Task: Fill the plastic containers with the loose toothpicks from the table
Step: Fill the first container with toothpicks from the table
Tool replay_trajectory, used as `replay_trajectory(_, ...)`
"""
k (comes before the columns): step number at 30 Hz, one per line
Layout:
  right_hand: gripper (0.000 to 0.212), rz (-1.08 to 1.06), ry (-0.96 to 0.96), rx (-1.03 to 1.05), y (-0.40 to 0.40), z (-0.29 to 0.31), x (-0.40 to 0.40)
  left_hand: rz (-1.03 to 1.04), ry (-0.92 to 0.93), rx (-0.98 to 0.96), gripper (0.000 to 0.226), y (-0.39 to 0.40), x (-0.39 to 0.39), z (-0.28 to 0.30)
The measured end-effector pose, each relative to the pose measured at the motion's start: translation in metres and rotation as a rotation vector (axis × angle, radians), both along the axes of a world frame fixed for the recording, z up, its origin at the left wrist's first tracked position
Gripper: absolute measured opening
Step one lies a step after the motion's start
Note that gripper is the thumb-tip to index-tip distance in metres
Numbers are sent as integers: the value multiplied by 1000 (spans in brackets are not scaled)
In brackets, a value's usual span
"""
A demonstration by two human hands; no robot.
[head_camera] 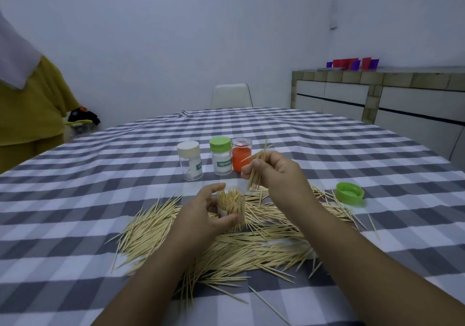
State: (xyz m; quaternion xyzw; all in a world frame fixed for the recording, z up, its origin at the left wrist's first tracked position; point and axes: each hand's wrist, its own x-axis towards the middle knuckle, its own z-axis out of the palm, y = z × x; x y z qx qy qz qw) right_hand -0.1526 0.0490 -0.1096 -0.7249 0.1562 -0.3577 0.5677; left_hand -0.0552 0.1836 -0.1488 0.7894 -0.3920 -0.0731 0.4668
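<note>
Gripping an open clear container at frame centre, the left hand curls its fingers round it; the right hand just above pinches a toothpick bundle; loose toothpicks cover the checked tabletop below; three capped containers stand behind.

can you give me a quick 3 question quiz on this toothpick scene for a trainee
1. Which hand holds the open container?
2. True or false: the loose green lid lies left of the toothpick pile.
3. How many capped containers stand behind the hands?

Key:
1. The left hand; the right hand pinches a toothpick bundle.
2. False; it lies right.
3. Three: cream-lidded container, green-lidded container, orange container.
</note>
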Motion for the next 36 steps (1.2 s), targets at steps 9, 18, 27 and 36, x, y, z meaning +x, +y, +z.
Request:
replay_trajectory(9,22,-110,-245,42,20,-5,6,-2,-5,-5,70,-1,2,-1)
replay_trajectory(18,16,-8,-104,68,21,-21,17,-18,4,-18,71,0,2,-2)
replay_trajectory(27,14,28,-13,55,24,-24,17,-22,-2,-16,71,-1,4,-2)
replay_trajectory(36,52,63,-44,-39,24,-26,17,-20,-26,-19,67,-1,4,-3)
